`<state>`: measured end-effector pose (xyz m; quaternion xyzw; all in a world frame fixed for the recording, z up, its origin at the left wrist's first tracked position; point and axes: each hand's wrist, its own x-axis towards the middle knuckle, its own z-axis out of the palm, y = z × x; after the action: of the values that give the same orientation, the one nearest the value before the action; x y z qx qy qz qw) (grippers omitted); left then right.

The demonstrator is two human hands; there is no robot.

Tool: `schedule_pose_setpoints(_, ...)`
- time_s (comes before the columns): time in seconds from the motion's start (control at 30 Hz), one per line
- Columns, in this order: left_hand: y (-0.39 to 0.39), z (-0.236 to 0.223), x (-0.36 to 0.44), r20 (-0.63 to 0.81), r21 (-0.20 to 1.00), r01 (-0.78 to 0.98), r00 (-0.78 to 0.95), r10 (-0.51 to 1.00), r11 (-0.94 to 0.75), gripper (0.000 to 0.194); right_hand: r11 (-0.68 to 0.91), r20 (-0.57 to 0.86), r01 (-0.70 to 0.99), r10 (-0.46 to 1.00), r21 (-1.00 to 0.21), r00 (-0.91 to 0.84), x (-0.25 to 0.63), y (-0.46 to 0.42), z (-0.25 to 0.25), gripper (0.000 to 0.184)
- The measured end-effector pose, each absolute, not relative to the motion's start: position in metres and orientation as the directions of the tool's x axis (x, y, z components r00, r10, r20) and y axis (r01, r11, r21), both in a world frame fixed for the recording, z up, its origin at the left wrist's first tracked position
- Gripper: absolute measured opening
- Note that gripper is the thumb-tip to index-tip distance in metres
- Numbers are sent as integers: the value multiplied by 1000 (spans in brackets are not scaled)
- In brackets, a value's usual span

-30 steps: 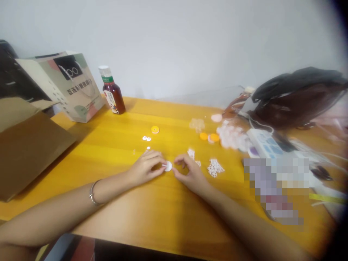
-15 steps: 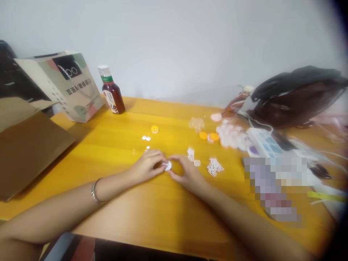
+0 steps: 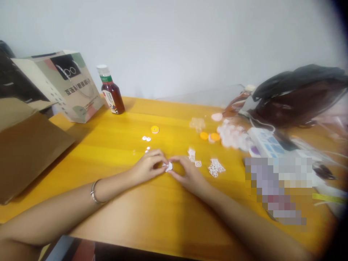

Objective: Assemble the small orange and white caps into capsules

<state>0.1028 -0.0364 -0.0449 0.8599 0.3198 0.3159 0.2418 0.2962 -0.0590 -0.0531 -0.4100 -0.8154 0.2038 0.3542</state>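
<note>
A small white disc point(image 3: 169, 166) is pinched between the fingertips of my left hand point(image 3: 150, 164), just above the yellow table point(image 3: 152, 217). My right hand point(image 3: 187, 170) closes its thumb and index finger on the disc's right edge. Beyond my left hand lie small white round pieces point(image 3: 146, 138) and an orange-and-white ring point(image 3: 154, 129). Right of my right hand are white lacy cut-out pieces point(image 3: 216, 167), with a few more cut-outs point(image 3: 191, 154) nearer to it. The fine detail of the disc is blurred.
A cardboard box point(image 3: 29, 152), a paper bag point(image 3: 73, 87) and a bottle of dark red liquid point(image 3: 112, 94) stand at left. Orange round pieces point(image 3: 214, 137), a pale pink-white heap point(image 3: 232, 135), a white-and-blue case point(image 3: 266, 141) and a dark bag point(image 3: 296, 98) occupy the right.
My right hand has moved left, from just beside the white disc to its edge. My left hand stays where it was, holding the disc.
</note>
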Motion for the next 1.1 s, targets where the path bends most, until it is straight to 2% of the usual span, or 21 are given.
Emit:
schedule_pose_setpoints(0.53, -44, -40, 97, 379, 604, 435, 579, 722, -667, 20, 546, 388, 528, 836, -650, -387, 296, -58, -53, 22)
schedule_pose_setpoints(0.83, -43, -46, 96, 419, 469, 506, 594, 686, -724, 19, 556, 414, 533, 831, -638, -371, 299, -54, -52, 17)
schedule_pose_setpoints(1.1, -39, -49, 94, 476, 366, 481, 638, 605, -796, 21, 620, 442, 531, 785, -577, -435, 301, -50, -53, 16)
